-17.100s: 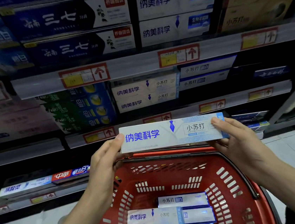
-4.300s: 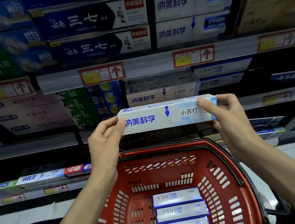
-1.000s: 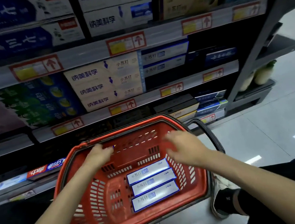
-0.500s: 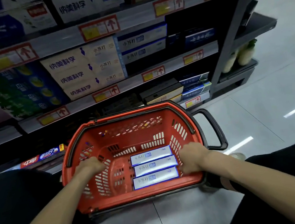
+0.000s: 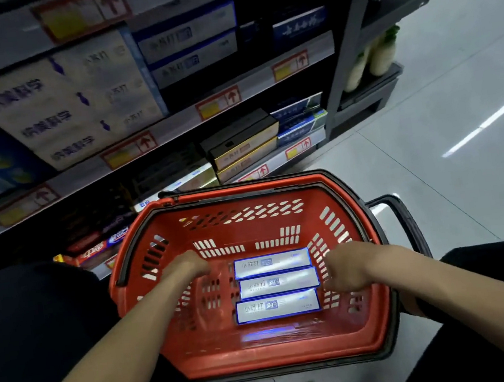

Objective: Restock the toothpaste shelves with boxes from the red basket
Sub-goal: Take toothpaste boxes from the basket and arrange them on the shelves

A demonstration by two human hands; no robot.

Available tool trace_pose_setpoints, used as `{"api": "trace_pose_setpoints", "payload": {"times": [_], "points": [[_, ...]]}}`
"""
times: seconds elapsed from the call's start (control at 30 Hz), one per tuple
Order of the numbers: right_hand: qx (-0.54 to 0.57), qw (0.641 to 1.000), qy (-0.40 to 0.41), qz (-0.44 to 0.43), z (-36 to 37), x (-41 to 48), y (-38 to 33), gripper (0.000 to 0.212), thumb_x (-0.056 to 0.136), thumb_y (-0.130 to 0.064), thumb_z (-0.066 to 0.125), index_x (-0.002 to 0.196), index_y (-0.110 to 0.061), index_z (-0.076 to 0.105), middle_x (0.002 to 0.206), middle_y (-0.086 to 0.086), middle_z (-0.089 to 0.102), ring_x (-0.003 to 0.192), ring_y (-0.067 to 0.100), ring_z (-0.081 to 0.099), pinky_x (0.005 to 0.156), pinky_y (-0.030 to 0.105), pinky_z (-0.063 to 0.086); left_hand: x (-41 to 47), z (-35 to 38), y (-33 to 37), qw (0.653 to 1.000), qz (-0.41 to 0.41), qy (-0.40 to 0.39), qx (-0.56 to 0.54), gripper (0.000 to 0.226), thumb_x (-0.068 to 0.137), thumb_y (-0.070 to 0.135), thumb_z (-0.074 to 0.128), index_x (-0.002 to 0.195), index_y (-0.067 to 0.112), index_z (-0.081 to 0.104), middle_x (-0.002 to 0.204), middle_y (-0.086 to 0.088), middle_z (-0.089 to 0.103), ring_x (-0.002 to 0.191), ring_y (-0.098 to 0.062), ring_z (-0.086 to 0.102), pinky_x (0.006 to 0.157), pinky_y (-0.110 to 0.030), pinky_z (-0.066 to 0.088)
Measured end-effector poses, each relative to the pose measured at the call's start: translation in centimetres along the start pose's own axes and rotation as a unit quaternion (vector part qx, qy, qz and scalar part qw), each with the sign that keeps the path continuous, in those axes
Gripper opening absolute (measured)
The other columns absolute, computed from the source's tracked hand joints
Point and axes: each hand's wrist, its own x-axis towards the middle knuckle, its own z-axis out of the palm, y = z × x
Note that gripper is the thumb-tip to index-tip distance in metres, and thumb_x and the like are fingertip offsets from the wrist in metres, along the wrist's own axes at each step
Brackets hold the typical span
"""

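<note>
Boxes (image 5: 275,284) x3 in red basket (image 5: 263,357) | btwn L hand (image 5: 187,265) & R hand (image 5: 347,269) | both grips: can't tell

Shop aisle: price-tagged shelves (image 5: 174,127), stacked toothpaste boxes (image 5: 71,101), red shopping basket (image 5: 281,349), glossy tiled floor (image 5: 461,167).

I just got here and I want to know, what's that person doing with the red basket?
A person is restocking toothpaste. The red basket sits low beside the shelves, with three toothpaste boxes lying side by side in its bottom. The left hand and right hand reach down inside, one at each end of the boxes. The picture is too blurry to tell whether either hand grips a box yet.
</note>
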Motion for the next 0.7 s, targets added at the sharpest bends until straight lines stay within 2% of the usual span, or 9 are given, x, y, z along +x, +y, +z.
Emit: {"api": "trace_pose_setpoints", "payload": {"times": [0.07,0.13,0.2,0.27,0.37,0.5,0.6,0.7], "points": [[-0.004,1.0,0.003,0.004,-0.9,-0.6,-0.4,0.037,0.102,-0.04,0.05,0.12,-0.011,0.064,0.127,0.011,0.067,0.114,0.03,0.064,0.089,0.034,0.051,0.3,1.4,1.3,0.999,0.026,0.006,-0.035,0.058,0.074,0.05,0.075,0.119,0.014,0.071,0.124,-0.011,0.072,0.112,-0.029,0.069,0.096,-0.035,0.055],[-0.002,1.0,0.024,-0.001,-1.9,-0.5,-0.7,0.036,0.103,-0.041,0.049,0.118,-0.012,0.064,0.124,0.01,0.066,0.111,0.03,0.063,0.085,0.035,0.05,2.5,3.6,2.4,0.995,0.055,-0.011,-0.077,0.05,0.079,0.044,0.074,0.114,0.009,0.074,0.119,-0.014,0.074,0.108,-0.029,0.071,0.085,-0.031,0.055],[-0.001,0.998,0.064,-0.017,-3.4,-0.8,-1.3,0.035,0.103,-0.042,0.049,0.115,-0.013,0.065,0.123,0.011,0.066,0.11,0.032,0.063,0.082,0.035,0.048,3.6,5.5,3.4,0.992,0.053,-0.045,-0.103,0.042,0.082,0.042,0.075,0.106,0.007,0.074,0.111,-0.014,0.076,0.098,-0.029,0.073,0.077,-0.03,0.055],[-0.017,0.994,0.103,-0.034,-5.1,-1.2,-1.9,0.037,0.104,-0.044,0.047,0.121,-0.016,0.064,0.125,0.011,0.065,0.114,0.032,0.062,0.084,0.037,0.047,4.2,7.3,4.1,0.986,0.06,-0.064,-0.14,0.038,0.083,0.04,0.076,0.103,0.008,0.074,0.103,-0.009,0.076,0.086,-0.024,0.071,0.072,-0.028,0.055],[-0.043,0.99,0.133,-0.022,-7.1,-2.1,-2.0,0.037,0.104,-0.046,0.045,0.126,-0.02,0.061,0.126,0.008,0.065,0.116,0.031,0.062,0.084,0.036,0.046,3.7,9.2,5.3,0.967,0.05,-0.095,-0.232,0.041,0.082,0.04,0.081,0.108,0.008,0.074,0.106,-0.006,0.075,0.092,-0.022,0.071,0.08,-0.029,0.055],[-0.059,0.978,0.202,-0.007,-8.6,-3.0,-1.0,0.026,0.104,-0.038,0.048,0.118,-0.021,0.062,0.115,0.003,0.067,0.102,0.026,0.064,0.08,0.035,0.048,3.8,10.5,6.1,0.955,0.028,-0.078,-0.286,0.039,0.082,0.046,0.081,0.103,0.015,0.073,0.102,-0.004,0.073,0.094,-0.024,0.07,0.081,-0.027,0.049],[-0.034,0.975,0.218,-0.011,-9.1,-2.9,-0.3,0.03,0.105,-0.04,0.049,0.127,-0.022,0.058,0.121,0.002,0.065,0.102,0.023,0.062,0.081,0.033,0.048,5.1,11.4,6.5,0.944,-0.015,-0.069,-0.323,0.048,0.068,0.053,0.087,0.089,0.013,0.072,0.091,-0.003,0.074,0.082,-0.023,0.072,0.081,-0.032,0.057],[-0.02,0.977,0.21,-0.015,-9.1,-2.7,-0.2,0.036,0.106,-0.043,0.046,0.133,-0.021,0.054,0.125,0.002,0.064,0.103,0.022,0.06,0.078,0.032,0.044,10.7,14.8,4.8,0.927,-0.034,-0.101,-0.361,0.083,0.032,0.063,0.096,0.094,0.012,0.076,0.087,-0.005,0.079,0.076,-0.026,0.076,0.079,-0.044,0.064]]}}
